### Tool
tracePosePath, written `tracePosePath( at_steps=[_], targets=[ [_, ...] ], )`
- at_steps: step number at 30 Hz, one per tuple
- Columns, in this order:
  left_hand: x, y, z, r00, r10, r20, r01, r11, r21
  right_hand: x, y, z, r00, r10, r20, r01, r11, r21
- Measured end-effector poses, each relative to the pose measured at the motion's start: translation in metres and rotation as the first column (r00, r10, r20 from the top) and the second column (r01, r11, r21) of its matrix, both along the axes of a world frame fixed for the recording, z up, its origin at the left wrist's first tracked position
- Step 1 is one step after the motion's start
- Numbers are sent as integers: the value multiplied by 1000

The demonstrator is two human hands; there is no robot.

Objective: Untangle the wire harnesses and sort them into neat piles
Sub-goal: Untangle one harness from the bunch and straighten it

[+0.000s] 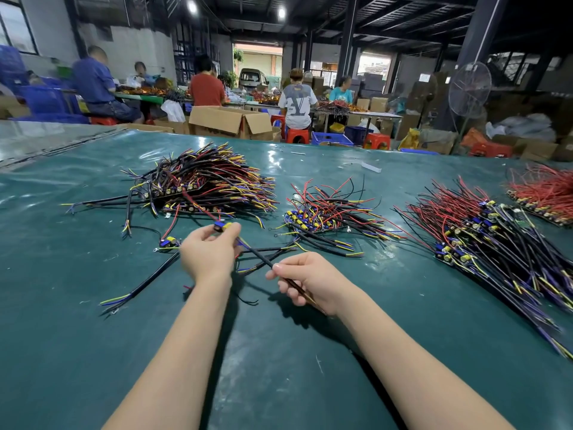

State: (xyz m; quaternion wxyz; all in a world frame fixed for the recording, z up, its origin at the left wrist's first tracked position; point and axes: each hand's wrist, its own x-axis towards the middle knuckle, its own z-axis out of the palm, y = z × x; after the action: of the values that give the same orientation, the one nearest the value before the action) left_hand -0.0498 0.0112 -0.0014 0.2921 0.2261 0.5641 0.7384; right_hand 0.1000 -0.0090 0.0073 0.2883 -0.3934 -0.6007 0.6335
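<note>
My left hand [208, 253] pinches the small blue and yellow component end of one wire harness [254, 253], held just above the green table. My right hand [305, 281] grips the same harness lower down on its black cable. A red lead runs from the held end back into the big tangled pile [210, 181] at the far left. A smaller pile [328, 212] lies in the middle. A long neat pile [483, 231] lies at the right, and a red-wire pile [545, 193] at the far right.
Loose harnesses [167, 243] and a black cable [139, 290] lie on the green table mat [279, 352] near my left hand. Beyond the table's far edge stand cardboard boxes [229, 121], red stools, a fan [469, 88] and seated people at other benches.
</note>
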Motion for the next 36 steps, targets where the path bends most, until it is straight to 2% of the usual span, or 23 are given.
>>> tracePosePath(
  at_steps=[4,8,13,16,18,21,23,27,31,36],
  targets=[
    [-17,-4,3,988,133,75,-135,991,20,6,2,2,1000,22,7,-22,997,-69],
    [-25,-4,4,973,178,150,-186,981,46,7,0,3,995,94,42,-92,995,-49],
    [-24,-6,3,968,187,165,-200,977,68,0,-2,3,934,-11,357,-43,989,143],
    [-26,-5,1,956,198,218,-217,974,69,-3,-3,2,887,-45,459,-63,974,218],
    [-28,-5,1,951,204,234,-225,972,66,-2,-5,3,898,-11,440,-92,973,212],
    [-30,-5,2,948,215,233,-236,970,64,2,-7,4,950,69,305,-122,980,158],
    [-30,-5,3,945,215,246,-238,969,68,3,-7,4,944,83,319,-144,975,171],
    [-32,-5,3,940,221,261,-246,967,64,0,-8,3,875,9,484,-175,938,300],
    [-31,-5,3,941,234,245,-254,966,50,2,-5,2,836,-119,536,-161,880,446],
    [-32,-4,2,941,240,238,-259,965,51,0,-4,1,640,-349,685,-320,689,650]
  ],
)
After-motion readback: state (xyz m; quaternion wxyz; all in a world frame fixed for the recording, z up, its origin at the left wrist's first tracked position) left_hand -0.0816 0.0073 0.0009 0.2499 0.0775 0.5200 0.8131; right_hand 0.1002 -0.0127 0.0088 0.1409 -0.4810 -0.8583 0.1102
